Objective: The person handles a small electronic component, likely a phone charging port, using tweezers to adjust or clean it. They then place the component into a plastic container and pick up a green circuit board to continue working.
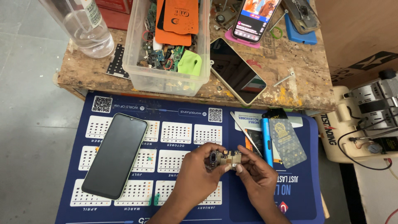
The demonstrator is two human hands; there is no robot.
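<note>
Both hands are pinching a small circuit board (pixel 226 158) over the blue mat (pixel 124 207), left hand (pixel 198 174) at 9 o'clock, right hand (pixel 257 174) at 3; fingers are hiding its edges, wrists cut off.

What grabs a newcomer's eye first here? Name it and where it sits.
Both hands, left hand and right hand, pinch a small circuit board over the blue mat. A dark phone lies flat on the mat's left. Behind, a clear bin of parts stands on the worn wooden bench.
</note>
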